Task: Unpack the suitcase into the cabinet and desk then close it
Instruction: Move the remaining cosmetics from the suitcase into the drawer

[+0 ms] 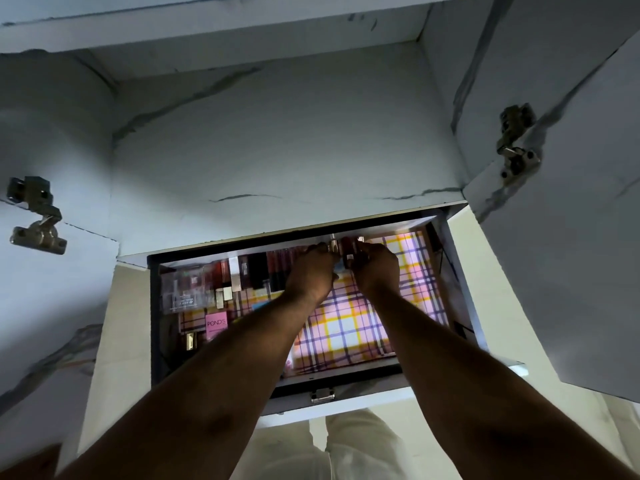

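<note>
Cosmetics [221,278] crowd our drawer [460,271]; left hand [311,271] and right hand [375,268] each grasp small tubes [348,252] at its back.

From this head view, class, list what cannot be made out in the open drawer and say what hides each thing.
- Head view: the fingers of both the left hand and right hand are hidden by the hands' backs.
- The small items they handle are blurred and mostly covered.
- The drawer floor's middle is covered by forearms.
- Labels in the cosmetics row are too small; only the pink Pond's box reads.
</note>
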